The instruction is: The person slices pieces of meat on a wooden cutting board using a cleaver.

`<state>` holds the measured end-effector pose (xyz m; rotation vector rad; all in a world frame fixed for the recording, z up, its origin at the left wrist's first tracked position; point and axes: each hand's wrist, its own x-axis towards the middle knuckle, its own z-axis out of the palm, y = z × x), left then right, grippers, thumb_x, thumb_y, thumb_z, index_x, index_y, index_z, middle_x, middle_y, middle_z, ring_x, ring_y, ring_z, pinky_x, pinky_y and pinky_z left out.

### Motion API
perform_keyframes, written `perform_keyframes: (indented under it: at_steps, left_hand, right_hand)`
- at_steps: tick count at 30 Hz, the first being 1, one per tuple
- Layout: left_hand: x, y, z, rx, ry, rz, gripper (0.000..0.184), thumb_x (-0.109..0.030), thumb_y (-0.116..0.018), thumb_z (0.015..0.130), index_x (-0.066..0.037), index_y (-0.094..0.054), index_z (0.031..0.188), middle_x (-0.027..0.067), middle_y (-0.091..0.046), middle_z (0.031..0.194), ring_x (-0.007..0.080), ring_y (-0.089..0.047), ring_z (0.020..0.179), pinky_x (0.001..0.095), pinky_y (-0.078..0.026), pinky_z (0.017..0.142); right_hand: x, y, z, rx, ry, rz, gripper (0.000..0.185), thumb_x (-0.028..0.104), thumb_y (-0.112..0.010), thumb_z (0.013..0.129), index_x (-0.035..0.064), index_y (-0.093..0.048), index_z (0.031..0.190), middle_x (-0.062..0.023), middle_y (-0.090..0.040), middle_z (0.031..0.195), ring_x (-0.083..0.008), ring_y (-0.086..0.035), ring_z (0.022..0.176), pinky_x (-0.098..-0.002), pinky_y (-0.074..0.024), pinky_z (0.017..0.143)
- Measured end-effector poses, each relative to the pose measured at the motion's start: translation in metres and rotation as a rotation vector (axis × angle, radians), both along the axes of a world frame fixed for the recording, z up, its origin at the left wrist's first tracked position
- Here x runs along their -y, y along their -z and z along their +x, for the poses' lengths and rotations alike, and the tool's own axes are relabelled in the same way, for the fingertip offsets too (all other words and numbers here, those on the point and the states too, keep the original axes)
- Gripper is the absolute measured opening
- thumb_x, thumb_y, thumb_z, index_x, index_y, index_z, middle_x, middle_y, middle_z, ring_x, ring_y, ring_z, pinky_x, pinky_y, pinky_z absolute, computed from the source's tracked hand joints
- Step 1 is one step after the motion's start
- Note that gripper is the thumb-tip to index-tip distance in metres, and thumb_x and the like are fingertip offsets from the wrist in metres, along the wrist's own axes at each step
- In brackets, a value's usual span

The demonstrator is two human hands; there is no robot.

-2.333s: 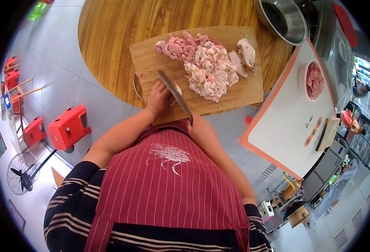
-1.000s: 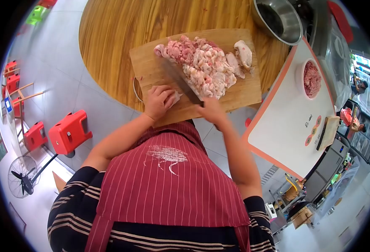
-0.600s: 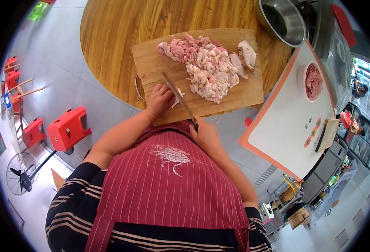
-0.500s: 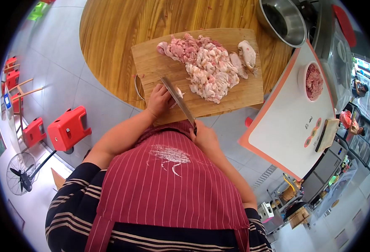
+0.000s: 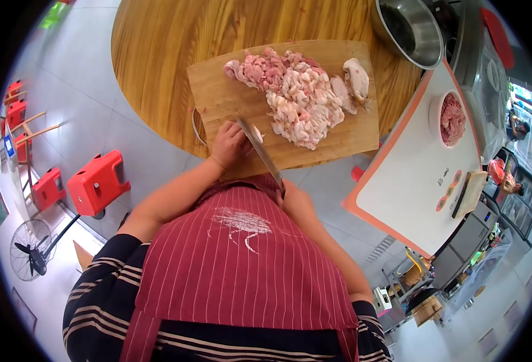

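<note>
My right hand (image 5: pixel 293 199) is wrapped round the handle of a knife (image 5: pixel 261 152), whose blade slants up and left over the near part of a wooden cutting board (image 5: pixel 208 84). Right beside the blade, my left hand (image 5: pixel 230 143) has its fingers closed on a small piece of meat, mostly hidden by hand and knife; a pale bit (image 5: pixel 257 134) shows at the blade's far side. A heap of chopped pink and whitish meat (image 5: pixel 302 102) covers the board's middle. Two larger pale pieces (image 5: pixel 356 79) lie at its right.
The board rests on a round wooden table (image 5: pixel 157 60). A metal bowl (image 5: pixel 420 36) stands at the back right. On a white table (image 5: pixel 405 181) are a bowl of minced meat (image 5: pixel 452 120) and a small board. Red stools (image 5: pixel 100 183) and a fan are at left; people appear far right.
After swinging over the heap about a second ago, the knife came back beside my left hand. Since then my right hand has drawn it slightly nearer my body. My left hand stays closed.
</note>
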<state>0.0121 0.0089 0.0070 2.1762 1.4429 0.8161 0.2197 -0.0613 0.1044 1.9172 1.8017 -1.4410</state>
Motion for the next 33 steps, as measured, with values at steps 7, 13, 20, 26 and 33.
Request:
perform_keyframes:
  at_steps: [7, 13, 20, 26, 33]
  left_hand:
    - [-0.011, 0.001, 0.002, -0.002, -0.023, 0.162, 0.023, -0.011, -0.069, 0.067, -0.006, -0.062, 0.088, 0.0079, -0.059, 0.089, 0.0283, -0.054, 0.080, 0.0375, -0.046, 0.073]
    - [-0.004, -0.003, -0.001, -0.007, 0.012, 0.053, 0.022, -0.010, -0.068, 0.067, -0.006, -0.061, 0.088, 0.0089, -0.059, 0.090, 0.0288, -0.054, 0.082, 0.0388, -0.046, 0.075]
    - [-0.009, 0.000, 0.002, -0.015, 0.004, 0.135, 0.021, -0.010, -0.068, 0.068, -0.006, -0.062, 0.088, 0.0090, -0.059, 0.090, 0.0289, -0.054, 0.082, 0.0390, -0.046, 0.075]
    - [-0.001, 0.003, 0.000, 0.023, -0.017, 0.066, 0.021, -0.008, -0.068, 0.070, -0.007, -0.062, 0.090, 0.0084, -0.061, 0.094, 0.0307, -0.056, 0.086, 0.0409, -0.045, 0.077]
    - [0.005, 0.003, -0.005, 0.100, -0.008, 0.084, 0.019, -0.008, -0.068, 0.073, -0.011, -0.062, 0.091, 0.0033, -0.061, 0.096, 0.0255, -0.056, 0.087, 0.0364, -0.043, 0.075]
  right_hand:
    - [-0.054, 0.029, -0.039, -0.115, -0.002, 0.226, 0.022, 0.021, -0.049, 0.088, 0.0017, -0.054, 0.098, -0.0268, -0.063, 0.081, -0.0447, -0.060, 0.076, -0.0541, -0.0466, 0.069]
    - [-0.007, 0.011, 0.003, -0.032, 0.003, 0.036, 0.021, 0.022, -0.048, 0.088, 0.0041, -0.055, 0.098, -0.0260, -0.063, 0.083, -0.0448, -0.060, 0.077, -0.0544, -0.0462, 0.072]
    - [-0.076, 0.034, -0.049, -0.048, 0.023, 0.141, 0.022, 0.020, -0.050, 0.087, 0.0015, -0.057, 0.095, -0.0265, -0.062, 0.085, -0.0446, -0.059, 0.083, -0.0518, -0.0468, 0.075]
    - [-0.091, 0.051, -0.006, -0.211, -0.173, 0.316, 0.022, 0.022, -0.055, 0.083, 0.0005, -0.060, 0.086, -0.0222, -0.063, 0.078, -0.0409, -0.061, 0.074, -0.0470, -0.0479, 0.068]
    - [-0.072, -0.003, 0.052, -0.172, 0.207, 0.026, 0.026, 0.023, -0.060, 0.084, -0.0007, -0.060, 0.093, -0.0140, -0.055, 0.064, -0.0240, -0.055, 0.059, -0.0372, -0.0438, 0.058]
